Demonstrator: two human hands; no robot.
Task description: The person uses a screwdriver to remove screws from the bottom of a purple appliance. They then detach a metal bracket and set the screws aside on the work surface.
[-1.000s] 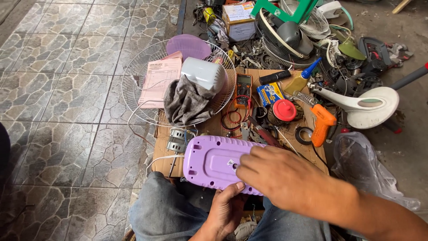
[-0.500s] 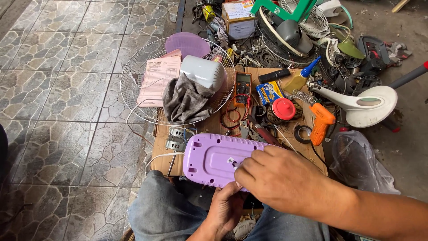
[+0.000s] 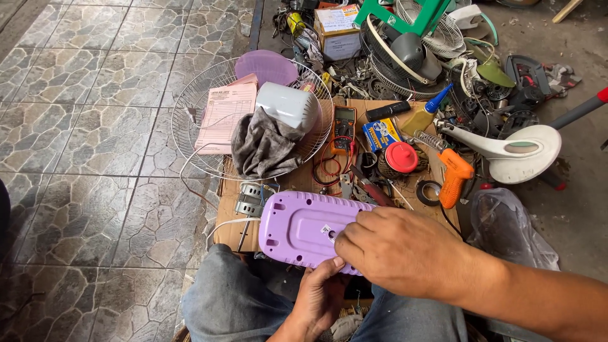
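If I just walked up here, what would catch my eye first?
Probably the lilac plastic cover at the bottom centre, held from below by the left hand with the right hand resting on top. Behind it, a wire fan guard holds a pink form and a grey rag; an orange tool lies to the right.

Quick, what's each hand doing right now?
Left hand: grips the near edge of the purple plastic cover from below.
Right hand: rests on top of the cover, fingers curled; anything pinched can't be told.

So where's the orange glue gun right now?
In the head view, the orange glue gun lies on the cardboard-topped table's right side, beside the red lid, beyond the right hand.
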